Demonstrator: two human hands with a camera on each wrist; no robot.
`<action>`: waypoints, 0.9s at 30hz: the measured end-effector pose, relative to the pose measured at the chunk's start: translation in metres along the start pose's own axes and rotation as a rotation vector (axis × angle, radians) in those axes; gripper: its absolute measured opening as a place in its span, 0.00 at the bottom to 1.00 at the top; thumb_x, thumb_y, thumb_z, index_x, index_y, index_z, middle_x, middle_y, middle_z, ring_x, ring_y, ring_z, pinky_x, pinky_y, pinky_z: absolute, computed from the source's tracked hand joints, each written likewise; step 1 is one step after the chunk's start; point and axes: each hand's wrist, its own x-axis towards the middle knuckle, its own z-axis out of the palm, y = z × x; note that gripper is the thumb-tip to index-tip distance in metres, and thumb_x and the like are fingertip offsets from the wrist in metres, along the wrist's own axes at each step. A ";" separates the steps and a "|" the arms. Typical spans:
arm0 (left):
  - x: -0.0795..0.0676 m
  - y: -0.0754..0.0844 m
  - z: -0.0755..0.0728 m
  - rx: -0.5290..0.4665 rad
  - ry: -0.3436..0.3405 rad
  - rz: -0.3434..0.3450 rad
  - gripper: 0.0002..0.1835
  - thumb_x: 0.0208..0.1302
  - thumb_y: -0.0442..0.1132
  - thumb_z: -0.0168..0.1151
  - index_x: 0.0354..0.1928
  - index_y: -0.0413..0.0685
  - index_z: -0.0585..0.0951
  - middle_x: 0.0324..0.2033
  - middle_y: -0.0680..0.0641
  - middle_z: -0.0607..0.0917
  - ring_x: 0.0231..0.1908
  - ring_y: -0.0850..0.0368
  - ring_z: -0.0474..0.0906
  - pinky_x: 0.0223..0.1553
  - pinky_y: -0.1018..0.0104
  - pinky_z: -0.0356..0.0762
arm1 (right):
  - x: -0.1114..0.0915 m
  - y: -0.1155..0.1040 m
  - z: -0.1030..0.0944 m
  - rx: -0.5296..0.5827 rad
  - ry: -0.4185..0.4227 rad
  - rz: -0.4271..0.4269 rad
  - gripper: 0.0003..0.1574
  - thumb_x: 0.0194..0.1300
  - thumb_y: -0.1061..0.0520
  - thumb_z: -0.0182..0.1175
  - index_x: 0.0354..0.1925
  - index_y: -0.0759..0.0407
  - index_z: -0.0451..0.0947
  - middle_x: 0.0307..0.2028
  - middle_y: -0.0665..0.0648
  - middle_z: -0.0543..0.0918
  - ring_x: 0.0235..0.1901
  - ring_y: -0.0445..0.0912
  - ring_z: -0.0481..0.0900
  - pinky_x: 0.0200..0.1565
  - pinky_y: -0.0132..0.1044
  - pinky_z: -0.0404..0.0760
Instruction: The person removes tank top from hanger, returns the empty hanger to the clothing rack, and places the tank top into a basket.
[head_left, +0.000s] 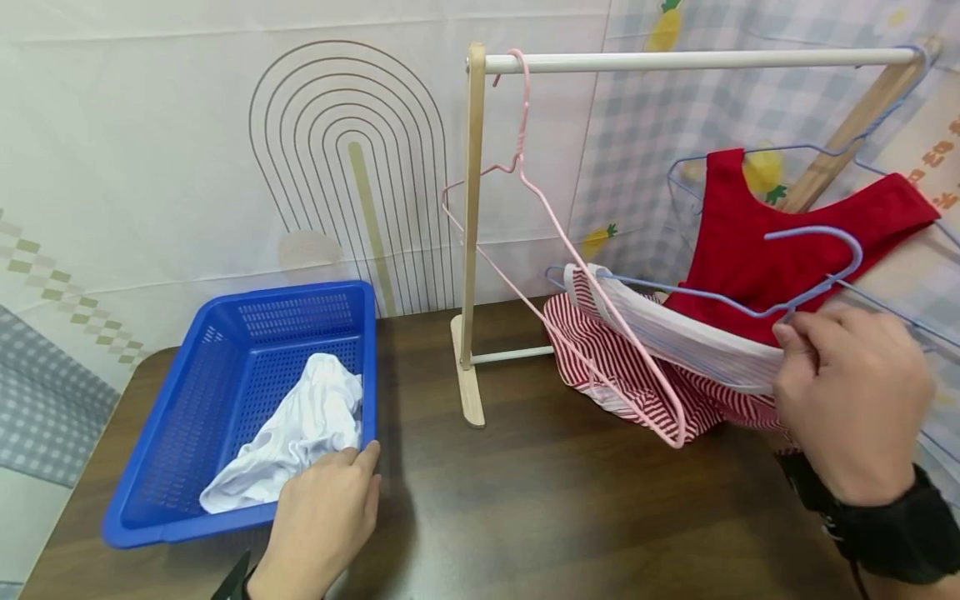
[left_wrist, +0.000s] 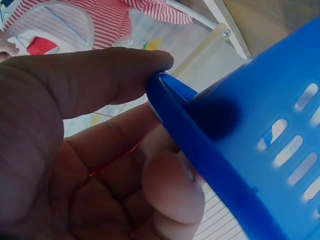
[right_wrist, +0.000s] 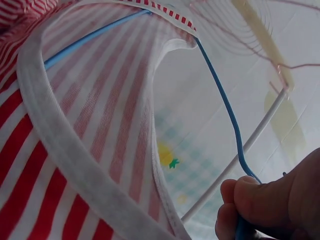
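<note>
A Stripy Shirt on a Blue Hanger, and a Hand on the Basket

From the head, you can see the right hand (head_left: pixel 855 392) pinching a blue hanger (head_left: pixel 720 298) just below its hook. A red and white stripy shirt (head_left: pixel 697 342) hangs on that hanger, over the brown table (head_left: pixel 480 500). The hook is off the white bar (head_left: pixel 675 60) of the little clothes rack. Behind the hand is a red top (head_left: pixel 742 242), on a second blue hanger (head_left: pixel 877 121) hooked at the right end of the bar. A pink hanger (head_left: pixel 555 217) hangs at the left end. The left hand (head_left: pixel 322 508) is at the near right corner of the blue basket (head_left: pixel 225 358). A white cloth (head_left: pixel 300 433) lies crumpled inside the basket.

From the left wrist, the left hand holds the basket's rim, with one fingertip on the edge and other fingers curled close to it. There are long holes in the basket's side. The stripy shirt and a bit of red show at the top left.

From the right wrist, the right hand's thumb and fingers are closed tight on the blue wire. The wire goes up into the shirt's shoulder. The shirt has white edges round its openings. The bar is behind, and part of the pink hanger shows at the top right.
</note>
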 end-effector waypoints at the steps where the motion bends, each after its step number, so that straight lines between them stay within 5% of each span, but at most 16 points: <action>1: 0.000 0.000 0.000 0.000 -0.003 0.000 0.19 0.47 0.35 0.79 0.44 0.42 0.89 0.28 0.45 0.89 0.27 0.46 0.85 0.19 0.52 0.78 | -0.004 -0.001 -0.001 0.007 -0.007 -0.005 0.21 0.74 0.59 0.55 0.38 0.79 0.83 0.37 0.78 0.82 0.41 0.73 0.75 0.46 0.66 0.72; 17: 0.000 -0.001 0.001 -0.004 0.005 0.008 0.18 0.47 0.35 0.80 0.43 0.42 0.89 0.29 0.44 0.90 0.27 0.46 0.86 0.20 0.52 0.79 | -0.058 -0.011 -0.017 0.128 0.059 -0.041 0.28 0.69 0.52 0.53 0.26 0.76 0.83 0.26 0.69 0.83 0.29 0.66 0.73 0.36 0.48 0.61; 27: -0.001 -0.002 0.001 -0.005 0.005 0.000 0.19 0.48 0.35 0.79 0.44 0.42 0.89 0.30 0.44 0.90 0.28 0.45 0.86 0.22 0.51 0.80 | -0.068 -0.029 -0.025 0.275 0.306 -0.085 0.31 0.68 0.50 0.57 0.18 0.75 0.79 0.18 0.70 0.77 0.21 0.67 0.63 0.32 0.43 0.58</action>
